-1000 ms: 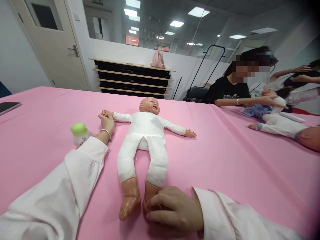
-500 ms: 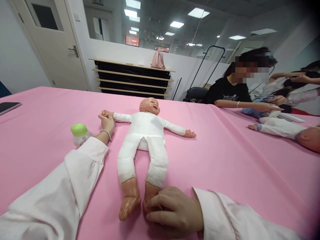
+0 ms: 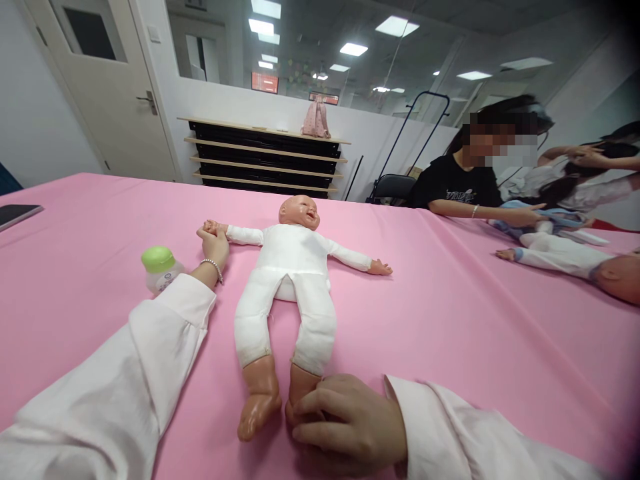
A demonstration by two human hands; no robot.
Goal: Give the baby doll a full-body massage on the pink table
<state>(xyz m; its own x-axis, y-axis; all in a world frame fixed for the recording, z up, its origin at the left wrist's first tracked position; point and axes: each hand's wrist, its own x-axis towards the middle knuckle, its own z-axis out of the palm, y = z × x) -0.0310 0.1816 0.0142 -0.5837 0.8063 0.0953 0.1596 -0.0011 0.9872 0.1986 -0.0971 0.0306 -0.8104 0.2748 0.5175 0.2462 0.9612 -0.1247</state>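
Note:
A baby doll (image 3: pixel 295 250) with a white cloth body lies on its back on the pink-covered table (image 3: pixel 440 333), head away from me and arms spread. My left hand (image 3: pixel 215 248), with a beaded bracelet at the wrist, is closed around the doll's hand on the left side. Down at the near end, my right hand (image 3: pixel 350 423) has its fingers curled over the doll's right-side foot, which is mostly hidden beneath them. The doll's other foot (image 3: pixel 260 400) rests bare beside it. A bottle with a green lid (image 3: pixel 159 267) stands just left of my left forearm.
At the right, a person in a black shirt (image 3: pixel 457 187) handles blue cloth by another doll (image 3: pixel 565 257). A dark flat device (image 3: pixel 19 215) lies at the left edge. Behind the table are a shelf unit (image 3: pixel 265 157) and a folded trolley (image 3: pixel 400 153).
My hands and the doll stay where they were. On the right, the person's hand has drawn back a little and the blue cloth is lifted and spread more.

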